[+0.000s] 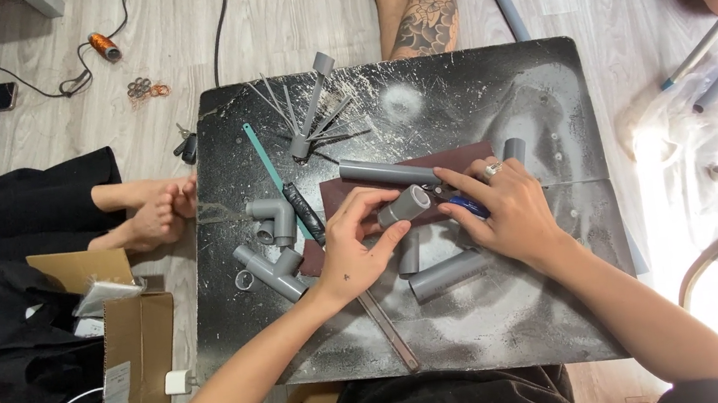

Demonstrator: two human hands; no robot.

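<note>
At the middle of a black, dust-streaked work board (522, 318) seen from above, two bare hands meet over a short grey pipe piece (404, 206); the left hand (355, 253) wraps its fingers around the piece, clenched on it, open end facing the viewer; the right hand (508, 210) closes on a blue-handled tool (469, 206) whose tip touches the piece's far side; beneath the grip lies a dark red sheet (348, 189); just beyond it rests a longer grey pipe (388, 173); left of the grip sit grey elbow fittings (274, 220); nearer the body lie two more pipe offcuts (447, 275); judging by this, a firm left hold and a steady, light tool stroke suit best.
</note>
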